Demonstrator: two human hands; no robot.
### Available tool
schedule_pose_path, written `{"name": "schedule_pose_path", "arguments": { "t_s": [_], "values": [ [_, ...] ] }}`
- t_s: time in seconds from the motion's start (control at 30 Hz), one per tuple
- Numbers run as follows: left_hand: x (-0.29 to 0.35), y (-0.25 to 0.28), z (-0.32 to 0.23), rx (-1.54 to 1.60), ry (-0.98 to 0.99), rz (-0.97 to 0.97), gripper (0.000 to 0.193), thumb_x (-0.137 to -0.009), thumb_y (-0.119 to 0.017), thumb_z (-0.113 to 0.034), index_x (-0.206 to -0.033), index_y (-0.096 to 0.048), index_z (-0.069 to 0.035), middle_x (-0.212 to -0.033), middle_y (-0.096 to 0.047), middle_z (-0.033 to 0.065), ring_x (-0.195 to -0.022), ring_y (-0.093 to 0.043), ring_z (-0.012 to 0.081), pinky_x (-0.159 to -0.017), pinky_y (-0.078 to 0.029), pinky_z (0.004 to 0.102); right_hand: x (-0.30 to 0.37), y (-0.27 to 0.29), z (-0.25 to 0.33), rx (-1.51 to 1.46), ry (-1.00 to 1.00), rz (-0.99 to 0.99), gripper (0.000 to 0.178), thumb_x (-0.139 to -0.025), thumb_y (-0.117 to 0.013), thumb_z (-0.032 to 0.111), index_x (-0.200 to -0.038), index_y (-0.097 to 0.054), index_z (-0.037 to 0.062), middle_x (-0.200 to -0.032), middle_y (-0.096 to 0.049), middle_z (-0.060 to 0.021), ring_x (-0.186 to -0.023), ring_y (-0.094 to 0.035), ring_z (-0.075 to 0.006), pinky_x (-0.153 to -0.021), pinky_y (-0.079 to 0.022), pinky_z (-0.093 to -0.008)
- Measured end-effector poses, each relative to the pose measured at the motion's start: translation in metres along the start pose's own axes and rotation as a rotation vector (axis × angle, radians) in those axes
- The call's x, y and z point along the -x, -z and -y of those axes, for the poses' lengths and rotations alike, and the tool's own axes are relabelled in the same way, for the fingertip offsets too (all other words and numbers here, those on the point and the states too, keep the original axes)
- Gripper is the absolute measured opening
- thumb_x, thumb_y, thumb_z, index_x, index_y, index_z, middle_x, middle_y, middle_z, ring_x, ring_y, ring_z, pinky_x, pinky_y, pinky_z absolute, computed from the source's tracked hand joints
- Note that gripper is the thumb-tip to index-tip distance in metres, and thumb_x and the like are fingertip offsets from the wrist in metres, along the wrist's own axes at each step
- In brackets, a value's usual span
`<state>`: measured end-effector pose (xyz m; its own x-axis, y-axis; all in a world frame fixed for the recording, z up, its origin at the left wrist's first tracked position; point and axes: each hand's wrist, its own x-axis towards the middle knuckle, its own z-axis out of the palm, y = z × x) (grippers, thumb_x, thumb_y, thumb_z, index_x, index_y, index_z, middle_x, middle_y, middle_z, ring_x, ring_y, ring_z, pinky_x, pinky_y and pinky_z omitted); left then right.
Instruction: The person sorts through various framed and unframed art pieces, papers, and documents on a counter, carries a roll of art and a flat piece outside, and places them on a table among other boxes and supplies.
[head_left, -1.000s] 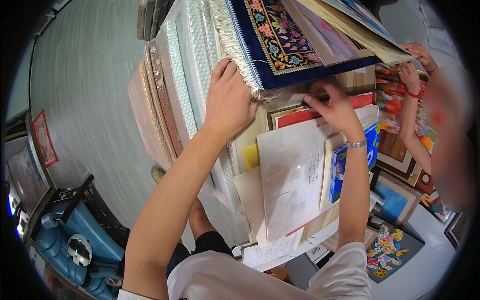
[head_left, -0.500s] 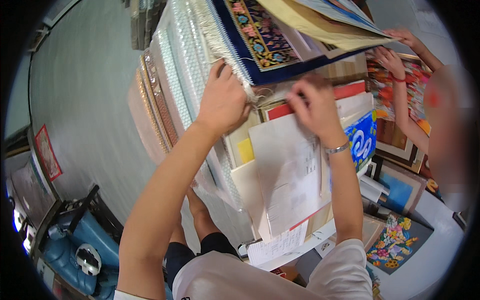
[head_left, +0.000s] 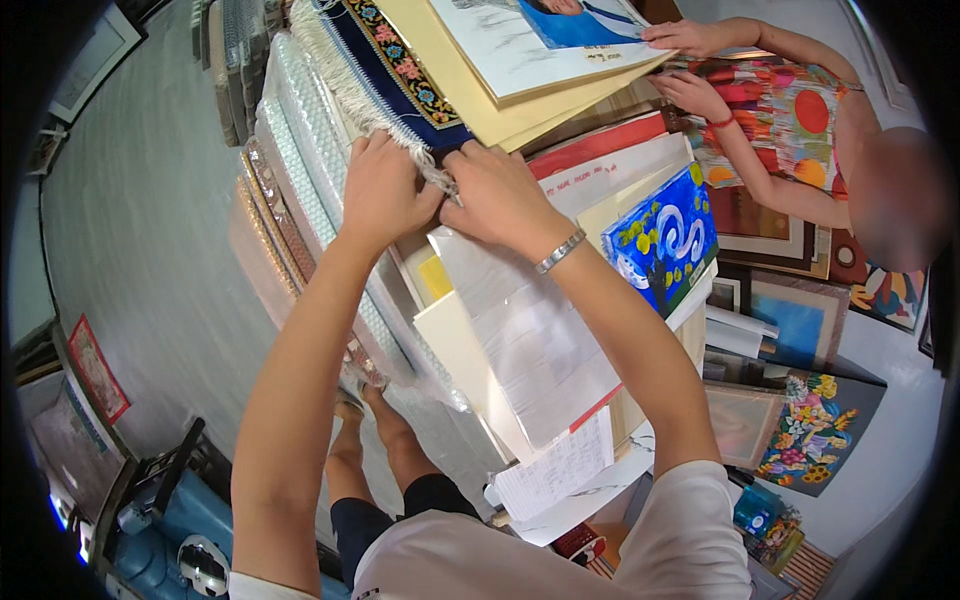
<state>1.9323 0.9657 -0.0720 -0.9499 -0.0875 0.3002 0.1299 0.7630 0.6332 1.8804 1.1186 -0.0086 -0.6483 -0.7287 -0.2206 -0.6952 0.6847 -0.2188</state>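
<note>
A dark blue rug [head_left: 355, 60] with a floral border and white fringe [head_left: 345, 85] lies on the stack in front of me. My left hand [head_left: 385, 190] is closed on the fringe at its near corner. Close beside it, my right hand [head_left: 500, 192] has its fingers closed at the same corner, with a few white strands between the two hands. Beneath my right wrist is a white plastic-covered packet [head_left: 525, 325]. A yellowish sheet [head_left: 425, 50] with a drawing [head_left: 530, 45] on it covers part of the rug; another person's hands [head_left: 690, 65] are at its right edge.
Bubble-wrapped frames [head_left: 300, 170] stand along the stack's left side. A blue swirl painting [head_left: 665, 240] lies to the right, with a flower painting [head_left: 810, 430] and other pictures beyond. A blue scooter [head_left: 185, 520] stands at lower left. Handwritten paper [head_left: 555, 475] lies near me.
My right hand has moved left to join my left hand at the rug's corner. The yellowish sheet and drawing now show more fully over the rug. My view has shifted.
</note>
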Motion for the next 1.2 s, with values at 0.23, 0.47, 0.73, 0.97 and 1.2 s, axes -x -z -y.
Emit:
{"name": "schedule_pose_path", "arguments": {
  "t_s": [0.23, 0.47, 0.73, 0.97, 1.2],
  "values": [
    [0.002, -0.008, -0.001, -0.14, 0.049, 0.018, 0.014, -0.067, -0.065, -0.017, -0.071, -0.068, -0.004, -0.077, -0.065, 0.0131, -0.089, -0.057, 0.03, -0.084, -0.041, 0.0414, -0.006, -0.013, -0.001, 0.02, 0.076, -0.074, 0.019, -0.076, -0.064, 0.017, -0.089, -0.066, 0.0038, -0.095, -0.064, -0.0148, -0.098, -0.061, -0.0326, -0.086, -0.048, -0.046],
    [0.005, -0.009, 0.004, -0.179, -0.018, -0.045, 0.014, -0.07, -0.063, -0.018, -0.074, -0.068, -0.005, -0.081, -0.066, 0.01, -0.093, -0.058, 0.027, -0.085, -0.041, 0.0401, -0.01, 0.0, -0.011, 0.027, 0.156, -0.001, 0.019, -0.077, -0.06, 0.02, -0.087, -0.064, 0.0043, -0.092, -0.063, -0.0144, -0.096, -0.059, -0.0336, -0.085, -0.049, -0.0453],
    [0.006, -0.014, 0.017, -0.121, -0.058, -0.082, 0.013, -0.068, -0.063, -0.017, -0.068, -0.063, -0.004, -0.078, -0.062, 0.0133, -0.088, -0.056, 0.0298, -0.08, -0.041, 0.0408, -0.016, -0.001, -0.003, 0.053, 0.186, 0.071, 0.017, -0.075, -0.061, 0.013, -0.087, -0.062, 0.0004, -0.09, -0.061, -0.0173, -0.094, -0.059, -0.0352, -0.085, -0.047, -0.046],
    [0.006, -0.015, 0.023, -0.171, -0.037, -0.044, 0.014, -0.069, -0.063, -0.019, -0.071, -0.069, -0.006, -0.075, -0.065, 0.0101, -0.089, -0.059, 0.0251, -0.086, -0.042, 0.0376, -0.015, -0.003, -0.012, 0.044, 0.224, 0.159, 0.008, -0.075, -0.062, 0.007, -0.079, -0.06, 0.0012, -0.085, -0.061, -0.0165, -0.091, -0.06, -0.0361, -0.083, -0.046, -0.0467],
    [0.019, -0.009, 0.033, -0.07, 0.018, -0.084, 0.019, -0.072, -0.062, -0.014, -0.085, -0.065, -0.001, -0.089, -0.064, 0.0144, -0.097, -0.057, 0.0299, -0.089, -0.041, 0.0405, -0.013, 0.005, -0.024, 0.084, 0.147, 0.232, 0.002, -0.077, -0.062, 0.005, -0.075, -0.061, 0.0029, -0.085, -0.061, -0.0144, -0.089, -0.06, -0.0354, -0.081, -0.048, -0.0442]
  ]
}}
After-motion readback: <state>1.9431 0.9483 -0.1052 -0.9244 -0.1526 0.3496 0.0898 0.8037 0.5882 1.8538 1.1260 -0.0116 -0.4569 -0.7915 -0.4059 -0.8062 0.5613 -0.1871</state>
